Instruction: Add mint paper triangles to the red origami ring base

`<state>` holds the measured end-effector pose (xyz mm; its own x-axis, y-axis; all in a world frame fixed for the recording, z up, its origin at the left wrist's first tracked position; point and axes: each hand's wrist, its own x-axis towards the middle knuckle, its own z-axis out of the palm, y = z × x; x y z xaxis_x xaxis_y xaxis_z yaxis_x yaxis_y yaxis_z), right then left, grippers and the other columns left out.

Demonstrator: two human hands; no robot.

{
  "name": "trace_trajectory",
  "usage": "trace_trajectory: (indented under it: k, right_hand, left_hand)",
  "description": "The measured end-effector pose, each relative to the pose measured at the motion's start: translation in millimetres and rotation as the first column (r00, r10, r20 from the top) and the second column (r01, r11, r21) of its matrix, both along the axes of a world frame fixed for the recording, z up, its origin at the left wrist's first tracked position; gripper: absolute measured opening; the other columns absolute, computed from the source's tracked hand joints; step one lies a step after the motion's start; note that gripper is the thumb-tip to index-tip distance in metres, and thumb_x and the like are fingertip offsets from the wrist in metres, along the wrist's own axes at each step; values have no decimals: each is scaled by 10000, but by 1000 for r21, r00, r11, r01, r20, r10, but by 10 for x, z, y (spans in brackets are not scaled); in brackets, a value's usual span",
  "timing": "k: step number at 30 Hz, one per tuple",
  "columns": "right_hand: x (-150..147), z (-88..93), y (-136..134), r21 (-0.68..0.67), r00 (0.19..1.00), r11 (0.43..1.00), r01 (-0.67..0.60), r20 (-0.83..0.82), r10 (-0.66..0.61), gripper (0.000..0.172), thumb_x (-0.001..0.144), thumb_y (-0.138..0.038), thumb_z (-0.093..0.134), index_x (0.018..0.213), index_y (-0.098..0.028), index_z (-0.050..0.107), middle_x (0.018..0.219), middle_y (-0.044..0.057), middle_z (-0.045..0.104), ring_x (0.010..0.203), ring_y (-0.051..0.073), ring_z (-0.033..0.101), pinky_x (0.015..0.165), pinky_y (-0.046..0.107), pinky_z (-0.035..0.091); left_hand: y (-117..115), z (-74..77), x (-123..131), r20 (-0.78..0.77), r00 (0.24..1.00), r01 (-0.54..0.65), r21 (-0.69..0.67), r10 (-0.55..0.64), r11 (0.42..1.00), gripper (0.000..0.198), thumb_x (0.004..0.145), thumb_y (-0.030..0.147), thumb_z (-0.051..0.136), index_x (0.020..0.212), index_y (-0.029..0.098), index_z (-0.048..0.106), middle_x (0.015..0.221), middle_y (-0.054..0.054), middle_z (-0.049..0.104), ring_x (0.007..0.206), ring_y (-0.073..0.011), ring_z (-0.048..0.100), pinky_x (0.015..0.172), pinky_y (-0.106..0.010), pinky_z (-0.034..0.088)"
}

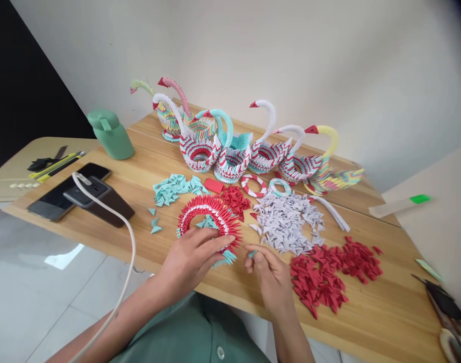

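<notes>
My left hand (194,254) is closed on the near side of a ring of folded paper pieces (200,204), red with a white band and some turquoise at its lower edge. Its thumb and fingers hide part of the near rim. Just right of the ring, my right hand (270,275) pinches a small turquoise folded paper piece (253,253) between thumb and fingertips, apart from the ring. Loose turquoise pieces (175,189) lie behind the ring. A small red pile (236,202), a white pile (288,222) and a larger red pile (321,277) lie to the right.
Several paper swans (234,161) line the table's back. Two small paper rings, a red-white one (253,185) and a turquoise-white one (279,187), lie before them. A power bank (102,199) with a white cable (130,252), a phone (52,201) and a green bottle (111,136) stand left.
</notes>
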<state>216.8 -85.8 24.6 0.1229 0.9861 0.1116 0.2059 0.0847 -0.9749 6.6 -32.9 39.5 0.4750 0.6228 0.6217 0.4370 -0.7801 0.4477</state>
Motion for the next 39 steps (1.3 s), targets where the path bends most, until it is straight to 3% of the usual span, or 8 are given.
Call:
trace_trajectory:
  k: [5,11,18,28,39]
  right_hand:
    - [-37,-96,-18,-153,976,988,22,-212,-55,259,870,-445,670,933,-207,749,639,18,683,561,158,604,588,290,496]
    - [-93,-90,-6,-187,884,982,-10,-462,-78,298,714,-463,822,761,-213,667,597,2,691,529,145,602,557,258,478]
    - [-99,-112,-13,-191,858,982,-15,-507,-86,310,713,-493,817,757,-215,688,645,-6,686,555,140,599,621,276,498]
    - [-155,31,22,-156,816,988,-22,-573,-72,310,618,-461,882,675,-229,685,612,-22,632,530,127,546,576,259,465]
    - [-112,-82,27,-147,813,988,-38,-579,-55,207,656,-351,880,702,-244,710,700,-27,663,592,122,587,615,245,484]
  left_hand:
    - [-4,28,5,-8,1000,-1,2,1,1000,248,1010,250,445,1185,180,606,1002,-74,687,866,-163,651,729,-285,522]
    - [-13,62,17,-8,1000,12,10,-12,1000,235,1008,240,447,1163,168,608,966,-68,690,831,-161,650,703,-277,517]
    - [-30,106,31,21,997,78,47,-79,996,232,1011,226,441,1184,176,588,954,-64,691,826,-155,648,705,-285,494]
    - [-51,86,47,46,993,109,8,-110,994,149,991,219,492,1078,193,610,962,-54,691,874,-176,660,758,-315,483]
    - [-22,77,39,55,991,127,-20,-126,992,149,989,227,507,1083,182,613,979,-52,703,884,-162,653,764,-298,470]
